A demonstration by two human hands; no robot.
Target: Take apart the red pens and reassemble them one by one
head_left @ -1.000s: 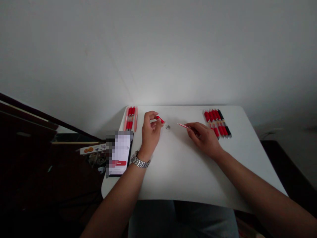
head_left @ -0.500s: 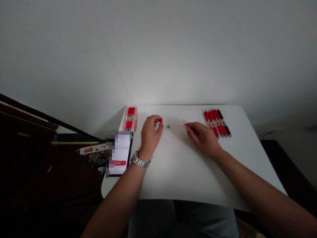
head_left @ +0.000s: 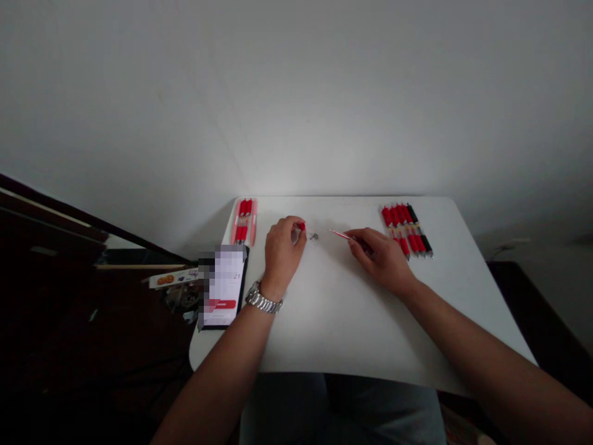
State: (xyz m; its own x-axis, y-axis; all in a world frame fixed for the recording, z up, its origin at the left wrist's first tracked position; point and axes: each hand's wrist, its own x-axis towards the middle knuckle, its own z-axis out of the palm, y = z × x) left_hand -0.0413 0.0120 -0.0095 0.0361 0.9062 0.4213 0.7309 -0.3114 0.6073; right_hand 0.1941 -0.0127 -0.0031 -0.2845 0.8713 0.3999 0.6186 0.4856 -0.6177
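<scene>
Left hand (head_left: 283, 248) pinching red pen piece (head_left: 302, 226); right hand (head_left: 382, 256) pinching thin red refill (head_left: 341, 235) (tip pointing left); small parts (head_left: 315, 236) lie between.

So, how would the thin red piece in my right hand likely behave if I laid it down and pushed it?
The thin red piece is probably stiff, sticking out straight beyond the fingers. It's likely light, being so slender. On the flat table it may roll, though its exact shape is too small to tell.
</scene>
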